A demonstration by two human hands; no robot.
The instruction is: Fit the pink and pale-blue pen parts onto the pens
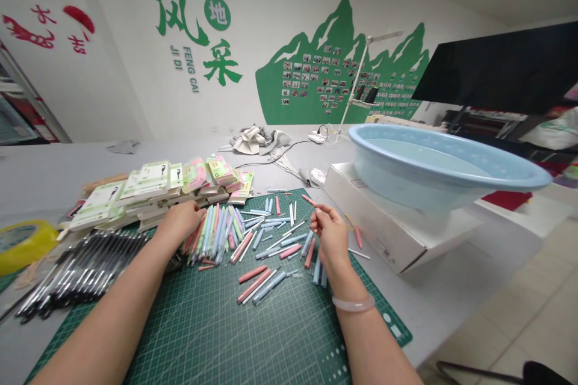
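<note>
Grey table (pixel 442 295), green gridded cutting mat (pixel 226 343) on it. Light-blue plastic basin (pixel 401 177) sits on a white carton (pixel 383 231), right side. Heap of printed card boxes (pixel 149 183) back left; row of black pens (pixel 90 267) in front of it. Pastel pens (pixel 214 228) bunched mid-mat, left hand (pixel 183 219) at their left edge, fingers curled; can't tell if gripping. Right hand (pixel 329 228) above the mat's right side, thumb and fingers pinching a coral pen part (pixel 309 199), tilted. Loose blue barrels (pixel 270 287) and white refills (pixel 295 228) scattered between the hands.
</note>
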